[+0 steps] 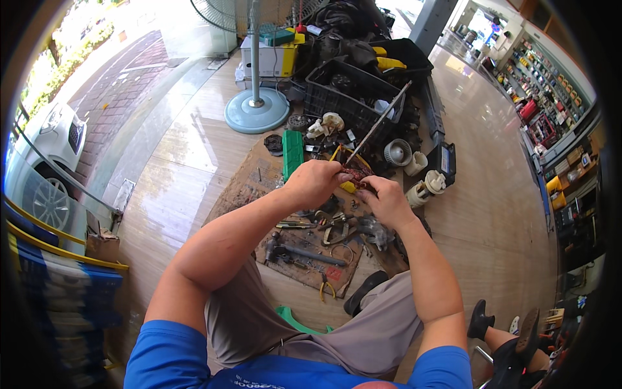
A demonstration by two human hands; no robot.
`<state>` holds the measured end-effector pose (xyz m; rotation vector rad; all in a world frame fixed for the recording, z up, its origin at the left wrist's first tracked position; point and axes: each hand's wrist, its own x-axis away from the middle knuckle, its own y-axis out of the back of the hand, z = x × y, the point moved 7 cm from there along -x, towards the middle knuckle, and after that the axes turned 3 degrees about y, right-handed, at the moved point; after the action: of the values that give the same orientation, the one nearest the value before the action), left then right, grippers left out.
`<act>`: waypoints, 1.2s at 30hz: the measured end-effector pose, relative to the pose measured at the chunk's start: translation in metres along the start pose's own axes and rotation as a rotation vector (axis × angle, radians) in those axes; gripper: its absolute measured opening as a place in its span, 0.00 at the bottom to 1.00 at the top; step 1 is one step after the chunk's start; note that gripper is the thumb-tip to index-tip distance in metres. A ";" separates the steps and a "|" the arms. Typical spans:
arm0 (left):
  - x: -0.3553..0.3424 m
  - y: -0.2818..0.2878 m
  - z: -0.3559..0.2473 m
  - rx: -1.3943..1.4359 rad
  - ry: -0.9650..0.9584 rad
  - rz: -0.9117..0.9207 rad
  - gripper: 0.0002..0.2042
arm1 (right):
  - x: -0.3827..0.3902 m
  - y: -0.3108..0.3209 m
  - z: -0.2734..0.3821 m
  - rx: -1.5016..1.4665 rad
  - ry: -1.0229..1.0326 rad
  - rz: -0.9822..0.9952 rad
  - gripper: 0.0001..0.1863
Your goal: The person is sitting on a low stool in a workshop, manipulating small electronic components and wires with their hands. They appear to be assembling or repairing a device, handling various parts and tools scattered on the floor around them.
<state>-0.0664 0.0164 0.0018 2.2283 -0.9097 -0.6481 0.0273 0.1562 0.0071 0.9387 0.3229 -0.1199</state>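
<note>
In front of me, my left hand (315,184) and my right hand (389,201) meet around a small dark red, grimy part (356,174). Both hands have their fingers closed on it, which hides much of its shape. A long thin rod (383,119) slants up and away to the right from between my hands; whether it is joined to the part I cannot tell. Just beneath my fingers is something yellow (348,187), partly hidden. Below lie a hammer (304,253), yellow-handled pliers (328,286) and several other metal tools on a stained cardboard sheet (236,188).
A green case (293,154) lies beyond my left hand. Further off stand a pale blue fan base (257,111) and a black crate (337,100). White cylindrical parts (426,188) stand right of my right hand. Another person's shoe (480,319) shows at lower right.
</note>
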 end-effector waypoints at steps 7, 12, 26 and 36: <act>-0.002 0.001 0.003 0.017 0.018 -0.011 0.15 | 0.003 -0.003 -0.005 0.013 -0.020 0.092 0.09; -0.005 -0.001 0.007 0.088 0.027 -0.002 0.15 | 0.002 0.001 -0.001 -0.011 0.019 0.042 0.08; -0.006 -0.001 0.008 0.355 0.101 -0.046 0.19 | 0.003 0.014 0.011 0.116 0.137 -0.106 0.08; -0.011 -0.022 0.032 0.496 0.247 0.052 0.22 | 0.001 0.013 0.011 0.133 0.141 -0.220 0.07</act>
<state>-0.0837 0.0251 -0.0334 2.6288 -1.0814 -0.1166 0.0339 0.1553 0.0231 1.0441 0.5540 -0.2799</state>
